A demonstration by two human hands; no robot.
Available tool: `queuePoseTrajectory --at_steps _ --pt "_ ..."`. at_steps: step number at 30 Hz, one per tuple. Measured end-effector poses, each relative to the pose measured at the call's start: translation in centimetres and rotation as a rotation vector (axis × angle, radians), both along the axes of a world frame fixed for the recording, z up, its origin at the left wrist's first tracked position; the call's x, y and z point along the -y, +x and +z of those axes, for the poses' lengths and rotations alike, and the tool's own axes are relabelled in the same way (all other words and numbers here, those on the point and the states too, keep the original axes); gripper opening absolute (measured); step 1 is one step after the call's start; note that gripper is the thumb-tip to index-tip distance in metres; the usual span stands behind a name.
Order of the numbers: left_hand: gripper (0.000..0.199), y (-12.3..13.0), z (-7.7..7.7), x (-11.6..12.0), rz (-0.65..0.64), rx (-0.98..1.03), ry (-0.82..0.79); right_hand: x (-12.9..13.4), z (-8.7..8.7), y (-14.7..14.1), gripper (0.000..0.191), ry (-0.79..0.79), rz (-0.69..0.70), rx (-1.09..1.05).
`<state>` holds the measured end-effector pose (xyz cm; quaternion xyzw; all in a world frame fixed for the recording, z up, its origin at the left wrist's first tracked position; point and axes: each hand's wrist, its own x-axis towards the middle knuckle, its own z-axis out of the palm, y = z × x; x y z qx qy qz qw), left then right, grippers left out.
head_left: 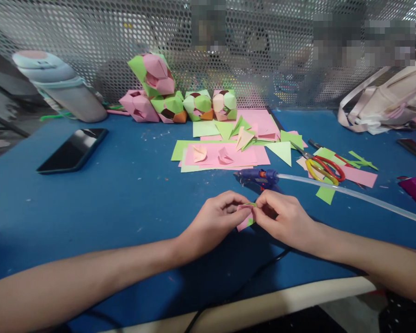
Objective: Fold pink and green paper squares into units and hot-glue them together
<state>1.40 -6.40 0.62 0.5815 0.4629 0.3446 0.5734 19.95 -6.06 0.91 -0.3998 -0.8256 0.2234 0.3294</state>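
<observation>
Between my two hands is a small folded piece of pink and green paper, held above the blue table near its front. My left hand pinches it from the left, thumb on the near face. From the right, my right hand grips its edge between thumb and fingertips. The fingers hide part of the folds. Just beyond the hands lies a blue hot glue gun with a long clear glue stick running out to the right. Two small folded paper pieces rest on pink and green sheets behind it.
Several folded paper balls line the perforated metal screen. Scissors lie among paper scraps at right. A phone and a bottle are at left, a pale bag at back right. A black cord crosses the front edge.
</observation>
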Motion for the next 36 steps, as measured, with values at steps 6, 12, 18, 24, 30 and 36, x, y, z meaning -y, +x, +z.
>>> queuePoseTrajectory --at_steps 6,12,18,24,30,36 --pt "0.016 -0.4 0.4 -0.4 0.065 -0.074 0.080 -0.2 1.4 0.5 0.013 0.007 0.068 0.035" --pt "0.018 -0.7 0.2 -1.0 0.149 -0.024 -0.018 -0.6 5.1 4.0 0.037 -0.049 0.010 0.599" --pt "0.019 -0.7 -0.2 -1.5 0.154 -0.013 -0.025 -3.3 3.4 3.8 0.035 -0.019 -0.234 0.515" --pt "0.017 -0.9 0.1 -1.8 0.155 0.005 -0.019 -4.8 0.2 2.1 0.032 -0.115 -0.064 0.156" --pt "0.017 -1.4 -0.1 -2.7 0.232 0.036 0.010 -2.8 1.1 2.7 0.023 -0.085 -0.113 0.057" --pt "0.015 -1.3 -0.2 -3.1 0.225 0.073 0.041 -1.1 1.6 2.5 0.017 0.214 0.028 0.229"
